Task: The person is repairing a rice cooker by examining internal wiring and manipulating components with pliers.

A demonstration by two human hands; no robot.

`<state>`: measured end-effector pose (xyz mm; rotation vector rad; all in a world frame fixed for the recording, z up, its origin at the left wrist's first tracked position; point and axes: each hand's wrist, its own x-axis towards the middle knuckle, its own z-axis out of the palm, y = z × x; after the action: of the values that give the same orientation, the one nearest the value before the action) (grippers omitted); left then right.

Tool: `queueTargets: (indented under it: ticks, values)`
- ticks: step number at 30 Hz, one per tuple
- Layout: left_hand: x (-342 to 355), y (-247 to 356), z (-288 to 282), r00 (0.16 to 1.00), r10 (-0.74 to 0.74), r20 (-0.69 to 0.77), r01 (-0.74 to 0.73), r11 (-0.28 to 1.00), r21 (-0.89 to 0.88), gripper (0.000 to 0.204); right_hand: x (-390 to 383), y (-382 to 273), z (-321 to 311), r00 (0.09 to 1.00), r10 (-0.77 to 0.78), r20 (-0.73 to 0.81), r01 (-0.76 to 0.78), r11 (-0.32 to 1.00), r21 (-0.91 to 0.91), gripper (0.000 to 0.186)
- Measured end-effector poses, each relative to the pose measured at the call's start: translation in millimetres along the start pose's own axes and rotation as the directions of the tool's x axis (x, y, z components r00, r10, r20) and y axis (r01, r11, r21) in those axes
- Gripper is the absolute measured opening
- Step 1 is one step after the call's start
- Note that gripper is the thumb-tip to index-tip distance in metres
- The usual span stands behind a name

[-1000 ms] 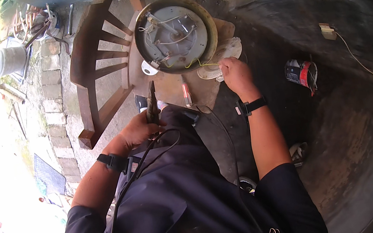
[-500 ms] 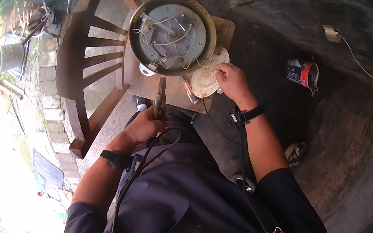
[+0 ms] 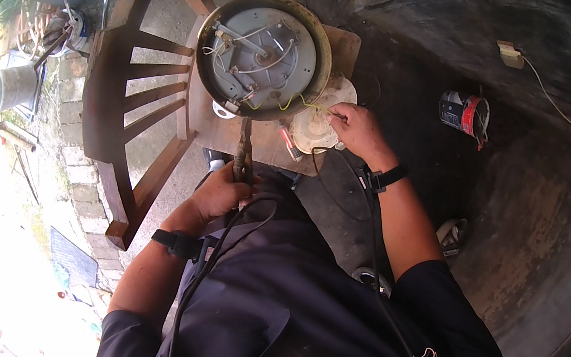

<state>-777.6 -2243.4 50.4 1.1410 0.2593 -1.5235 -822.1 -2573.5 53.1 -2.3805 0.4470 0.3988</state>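
A round metal appliance base [image 3: 264, 55] lies upside down on a wooden chair seat [image 3: 347, 45], its wiring exposed. My left hand [image 3: 219, 191] grips a dark soldering iron [image 3: 245, 147] whose tip points up at the base's lower rim. My right hand [image 3: 358, 129] pinches a thin yellow wire [image 3: 303, 103] that runs from the base. Under that hand lies a pale round plate [image 3: 315, 129]. A small red-tipped tool [image 3: 291, 149] rests on the seat between my hands.
The wooden chair's slatted back [image 3: 139, 104] stands to the left. A red and black can [image 3: 466, 114] sits on the concrete floor at the right, with a white plug and cord [image 3: 512, 54] beyond. A white pot [image 3: 10, 87] is at far left.
The view has shifted so the chair and base sit more central. My right hand moved in from the right to the yellow wire. My left hand raised the soldering iron toward the base.
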Motion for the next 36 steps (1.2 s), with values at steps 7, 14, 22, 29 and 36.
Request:
queueTargets:
  ticks: [7, 14, 22, 29, 36]
  values:
    - [3.5, -4.8, -10.1, 0.998, -0.024, 0.054, 0.022, 0.999, 0.048, 0.059, -6.4, 20.7, -6.9, 0.959, 0.108, -0.262, -0.099, 0.994, 0.045, 0.023]
    - [0.8, 0.5, -9.6, 0.998, -0.041, 0.036, 0.041, 0.999, 0.01, 0.063, -23.6, 39.9, 15.1, 0.766, 0.64, -0.062, -0.496, 0.648, 0.578, 0.027]
    - [-1.2, 2.2, -9.1, 0.998, -0.055, 0.023, 0.055, 0.998, 0.003, 0.069, -31.7, 38.3, 26.8, 0.783, 0.616, 0.087, -0.474, 0.5, 0.725, 0.017]
    - [-6.0, 3.9, -9.1, 0.998, -0.06, 0.007, 0.06, 0.998, 0.022, 0.072, -30.5, 56.7, 27.8, 0.822, 0.56, -0.101, -0.426, 0.724, 0.542, 0.022]
    - [-7.7, -0.2, -13.4, 0.999, -0.037, -0.013, 0.037, 0.999, -0.032, 0.069, -24.3, 29.9, 35.4, 0.777, 0.63, -0.007, -0.415, 0.52, 0.747, 0.018]
